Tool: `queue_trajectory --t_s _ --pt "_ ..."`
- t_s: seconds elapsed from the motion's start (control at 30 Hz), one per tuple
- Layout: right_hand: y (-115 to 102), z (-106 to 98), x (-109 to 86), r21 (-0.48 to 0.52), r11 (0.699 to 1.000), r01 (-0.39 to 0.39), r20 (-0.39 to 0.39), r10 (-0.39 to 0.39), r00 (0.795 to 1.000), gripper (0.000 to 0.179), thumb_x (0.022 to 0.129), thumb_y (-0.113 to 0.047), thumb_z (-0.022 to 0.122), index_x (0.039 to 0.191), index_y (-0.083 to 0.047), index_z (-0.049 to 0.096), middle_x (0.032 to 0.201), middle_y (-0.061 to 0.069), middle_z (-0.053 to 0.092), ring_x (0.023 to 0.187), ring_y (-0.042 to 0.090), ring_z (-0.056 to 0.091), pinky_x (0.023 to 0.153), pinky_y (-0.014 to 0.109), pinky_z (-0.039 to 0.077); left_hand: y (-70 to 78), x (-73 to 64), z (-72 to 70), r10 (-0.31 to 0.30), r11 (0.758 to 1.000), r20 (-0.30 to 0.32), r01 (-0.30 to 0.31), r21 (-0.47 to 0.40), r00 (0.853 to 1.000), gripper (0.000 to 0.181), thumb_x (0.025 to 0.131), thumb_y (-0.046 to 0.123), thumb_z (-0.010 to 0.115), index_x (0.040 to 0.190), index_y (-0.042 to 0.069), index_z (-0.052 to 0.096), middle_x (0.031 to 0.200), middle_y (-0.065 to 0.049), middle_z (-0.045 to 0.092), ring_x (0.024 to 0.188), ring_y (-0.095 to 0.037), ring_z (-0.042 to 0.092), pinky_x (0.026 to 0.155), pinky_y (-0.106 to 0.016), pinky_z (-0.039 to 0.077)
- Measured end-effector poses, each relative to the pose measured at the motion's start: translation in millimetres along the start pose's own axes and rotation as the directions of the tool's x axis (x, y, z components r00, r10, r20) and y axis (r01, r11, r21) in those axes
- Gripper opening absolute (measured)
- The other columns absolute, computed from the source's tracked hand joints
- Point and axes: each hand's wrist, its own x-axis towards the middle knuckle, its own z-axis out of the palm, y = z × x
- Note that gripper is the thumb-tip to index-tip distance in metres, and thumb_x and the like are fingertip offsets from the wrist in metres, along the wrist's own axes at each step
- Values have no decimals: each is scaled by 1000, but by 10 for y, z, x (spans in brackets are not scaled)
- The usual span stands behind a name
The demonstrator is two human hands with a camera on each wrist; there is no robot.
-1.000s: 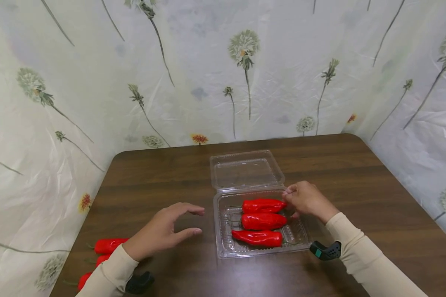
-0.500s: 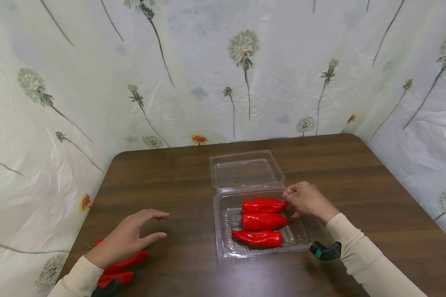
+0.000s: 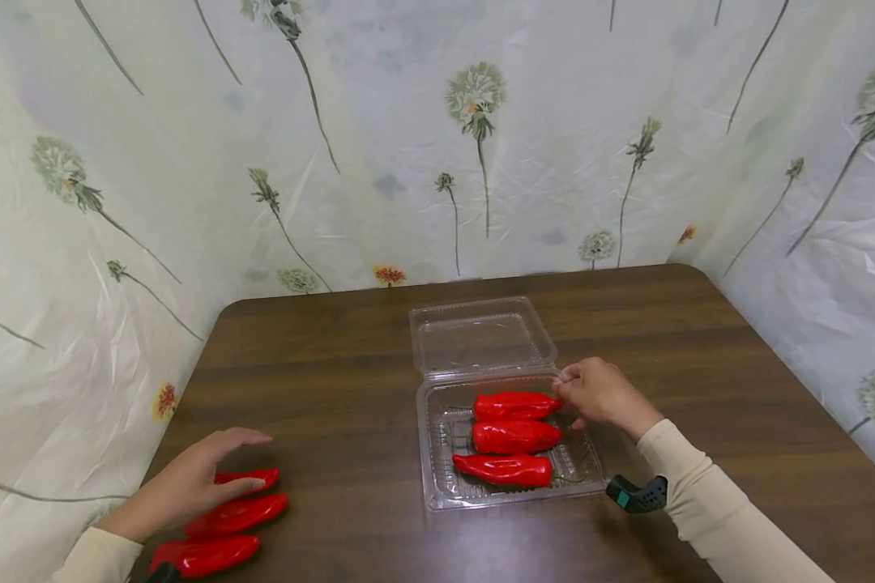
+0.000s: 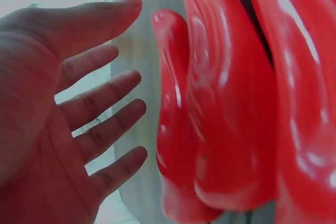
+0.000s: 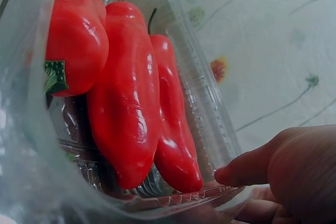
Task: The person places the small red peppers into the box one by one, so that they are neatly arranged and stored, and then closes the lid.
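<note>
My left hand point(image 3: 189, 483), fingers spread and thumb apart, hovers at the table's left over three red peppers. The far pepper point(image 3: 262, 478) is partly covered by the hand in the head view; the middle pepper point(image 3: 241, 515) and near pepper point(image 3: 207, 555) lie in front. In the left wrist view the fingertips are beside the smallest pepper point(image 4: 173, 114), with nothing held. My right hand point(image 3: 603, 395) pinches the back right rim of a clear plastic clamshell container point(image 3: 424, 453) between thumb and fingers. Three red peppers point(image 3: 516, 437) lie side by side in its base.
The container's hinged lid point(image 3: 481, 336) lies folded back on the brown wooden table point(image 3: 321, 356). Behind the table hangs a pale curtain point(image 3: 379, 138) printed with dandelions. A black band point(image 3: 638, 494) is strapped at the right wrist.
My left hand has moved left and toward me, from near the container to over the peppers on the table. The right hand has kept its grip on the rim.
</note>
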Motion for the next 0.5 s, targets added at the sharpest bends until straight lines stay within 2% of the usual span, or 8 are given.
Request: queue_trajectory --t_s 0.3,0.5 --pt "-4 6 1 0 1000 4 -2 -4 1000 14 97 -10 65 102 2 69 90 14 72 72 21 69 58 33 59 -149 -82 -29 -71 997 93 71 9 993 56 81 37 84 128 16 64 127 0 65 115 -28 62 93 -47 54" --pt "0 -1 11 -2 1000 1 1 -1 1000 15 98 -11 65 103 2 69 92 15 73 73 22 70 59 33 59 -216 -102 -10 -59 998 105 56 30 993 56 80 38 85 127 16 65 127 -2 65 114 -29 63 92 -48 54"
